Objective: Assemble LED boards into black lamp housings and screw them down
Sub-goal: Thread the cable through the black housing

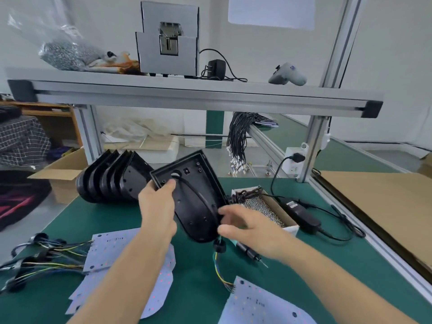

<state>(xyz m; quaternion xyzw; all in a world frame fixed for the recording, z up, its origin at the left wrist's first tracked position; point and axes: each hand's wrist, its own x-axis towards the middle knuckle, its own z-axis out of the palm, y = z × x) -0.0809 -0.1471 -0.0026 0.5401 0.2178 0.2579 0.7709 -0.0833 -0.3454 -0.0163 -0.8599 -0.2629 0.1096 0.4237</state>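
Two hands work one black lamp housing [194, 197], held tilted above the green bench mat [304, 265]. The left hand [159, 202] pinches its upper rim; the right hand [243, 224], blurred, seems to pinch the black cable [198, 195] at the rounded end. The LED board [259, 305] lies below, tethered by coloured wires [219, 272]. A hard pull could strain those solder joints.

I count one open lamp housing [194, 195] held up; left of it, a nested stack of housings [112, 178], roughly six, exact number unclear. One LED board [259, 305] below it, several overlapped lower left [112, 251]. One screw box [266, 208] right.
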